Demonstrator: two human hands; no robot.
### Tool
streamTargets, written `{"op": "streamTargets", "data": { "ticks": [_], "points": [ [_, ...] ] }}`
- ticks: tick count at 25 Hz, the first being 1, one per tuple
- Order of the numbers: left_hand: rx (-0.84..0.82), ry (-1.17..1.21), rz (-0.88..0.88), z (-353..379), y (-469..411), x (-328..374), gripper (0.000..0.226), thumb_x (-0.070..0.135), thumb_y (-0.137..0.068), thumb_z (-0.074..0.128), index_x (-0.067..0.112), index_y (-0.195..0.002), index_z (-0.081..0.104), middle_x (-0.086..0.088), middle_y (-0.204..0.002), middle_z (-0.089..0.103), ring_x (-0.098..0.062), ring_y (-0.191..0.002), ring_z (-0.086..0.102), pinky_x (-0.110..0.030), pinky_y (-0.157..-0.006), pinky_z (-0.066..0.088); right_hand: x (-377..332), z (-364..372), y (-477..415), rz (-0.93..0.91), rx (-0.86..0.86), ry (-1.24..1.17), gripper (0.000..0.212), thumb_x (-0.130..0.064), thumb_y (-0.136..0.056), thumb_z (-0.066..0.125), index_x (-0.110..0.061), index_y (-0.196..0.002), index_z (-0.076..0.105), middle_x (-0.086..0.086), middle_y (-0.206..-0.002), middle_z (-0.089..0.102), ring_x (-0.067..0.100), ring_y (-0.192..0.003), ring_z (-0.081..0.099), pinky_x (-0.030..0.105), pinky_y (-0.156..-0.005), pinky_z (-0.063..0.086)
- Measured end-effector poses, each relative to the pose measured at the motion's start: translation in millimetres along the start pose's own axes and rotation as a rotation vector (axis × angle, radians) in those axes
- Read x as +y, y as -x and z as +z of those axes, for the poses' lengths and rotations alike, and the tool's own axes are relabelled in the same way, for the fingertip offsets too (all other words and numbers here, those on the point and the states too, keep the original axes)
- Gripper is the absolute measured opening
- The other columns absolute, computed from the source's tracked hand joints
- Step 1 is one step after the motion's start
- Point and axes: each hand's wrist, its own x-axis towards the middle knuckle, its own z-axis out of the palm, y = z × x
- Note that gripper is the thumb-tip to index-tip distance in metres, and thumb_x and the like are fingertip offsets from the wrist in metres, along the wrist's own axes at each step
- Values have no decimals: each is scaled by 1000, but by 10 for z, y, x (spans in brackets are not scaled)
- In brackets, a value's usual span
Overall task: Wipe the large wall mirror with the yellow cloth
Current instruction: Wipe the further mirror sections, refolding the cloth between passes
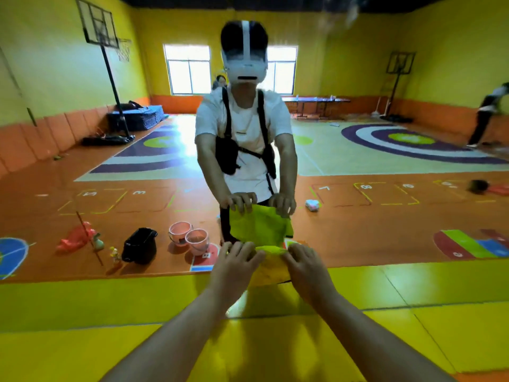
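The large wall mirror (385,221) fills the upper view, and its lower edge runs just above my hands. The yellow cloth (271,270) is stretched between both hands against the mirror's bottom edge. My left hand (237,261) grips the cloth's left top corner. My right hand (308,264) grips its right top corner. The reflection shows the fingers of both hands curled over the cloth's top edge, with the cloth hanging flat below them.
Yellow padded panels (110,312) lie below the mirror. The mirror reflects the floor behind me with two pink buckets (190,238), a black bin (140,245), a small bottle (114,255) and a red bag (77,237). A second person (484,114) is reflected at the far right.
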Motion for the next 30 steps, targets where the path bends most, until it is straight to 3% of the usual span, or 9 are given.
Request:
{"op": "streamTargets", "data": {
  "ticks": [2,5,10,14,16,22,26,28,30],
  "points": [
    [82,8,35,-442,-410,-103,25,23,-87,48,26,-110,57,-8,-113,63,-32,-91,61,-45,-84,46,130,-551,-386,-30,65,81,24,-25,-81,68,-22,-103,58,10,-103,60,34,-89,60,43,-72,46],
    [230,-16,63,-1031,-1101,-249,28,33,-90,46,26,-114,56,-12,-118,64,-32,-99,61,-43,-85,47,304,-1421,-959,-57,180,169,23,-30,-84,57,-22,-106,58,10,-106,61,35,-94,59,44,-75,49],
    [416,-119,136,-1945,-2287,-421,38,22,-85,55,22,-123,58,-17,-122,63,-35,-105,58,-43,-85,51,745,-2658,-1792,-130,337,284,32,-24,-83,54,-16,-113,62,14,-112,58,37,-97,58,44,-77,49],
    [474,-174,98,-2531,-3085,-494,57,13,-75,81,20,-127,58,-14,-132,56,-35,-118,50,-43,-95,39,1049,-3413,-2438,-164,530,327,32,-18,-83,56,-12,-112,65,16,-111,60,34,-100,53,43,-79,48],
    [493,-188,76,-2813,-3507,-555,63,14,-77,82,20,-132,53,-14,-138,53,-36,-123,48,-45,-100,39,1217,-3786,-2803,-180,579,372,29,-17,-85,57,-11,-112,66,16,-112,61,35,-102,53,42,-82,46],
    [641,-292,-9,-3631,-4673,-852,42,12,-85,69,19,-125,61,-13,-131,58,-36,-116,51,-44,-91,38,1488,-4695,-3964,-134,613,450,34,-10,-84,70,-13,-117,65,14,-113,59,36,-103,56,44,-84,42],
    [532,-334,-119,-3941,-5246,-1057,42,14,-91,60,22,-132,57,-13,-143,48,-38,-128,43,-48,-100,33,1558,-4933,-4569,-26,521,447,34,-16,-100,54,-18,-134,56,10,-135,51,32,-126,46,45,-102,34],
    [517,-346,-172,-3836,-5367,-1053,38,20,-94,56,17,-132,57,-15,-149,42,-38,-136,37,-49,-105,33,1600,-4817,-4683,32,459,377,34,-28,-105,47,-18,-137,52,9,-144,48,30,-135,42,44,-108,31],
    [582,-322,-178,-3615,-5400,-1036,40,30,-97,45,11,-128,60,-14,-147,48,-35,-136,41,-47,-107,36,1669,-4586,-4689,38,421,310,48,-41,-107,39,-17,-149,39,12,-162,30,28,-151,26,45,-120,22]
  ]
}}
